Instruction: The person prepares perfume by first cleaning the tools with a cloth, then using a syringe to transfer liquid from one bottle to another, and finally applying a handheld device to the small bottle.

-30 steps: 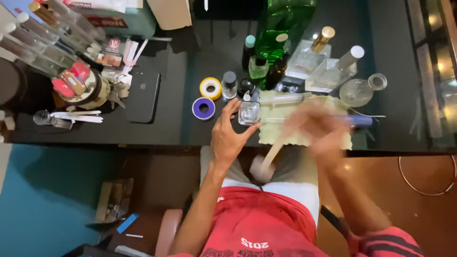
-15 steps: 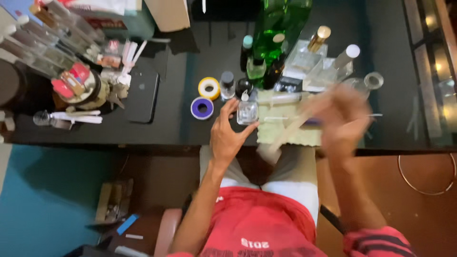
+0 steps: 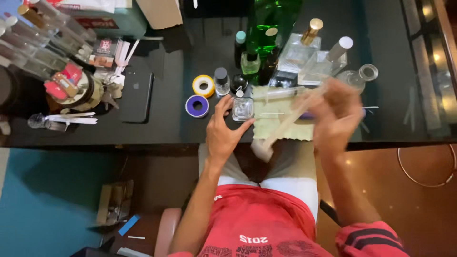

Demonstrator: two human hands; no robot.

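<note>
My left hand (image 3: 223,135) cups the small square glass bottle (image 3: 243,109) at centre frame, thumb and fingers half curled round its sides, steadying it on the black table (image 3: 166,123). My right hand (image 3: 335,116), blurred, is closed around a long pale syringe (image 3: 285,124) slanting down-left. Looks like I'm mid-fill; next the tip has to meet that narrow neck, so slow aim matters. A pale green cloth (image 3: 276,126) lies underneath. Tape rolls (image 3: 200,95) left, perfume bottles (image 3: 309,52) top, phone (image 3: 137,95) farther left, brown floor (image 3: 404,209) below.
</note>
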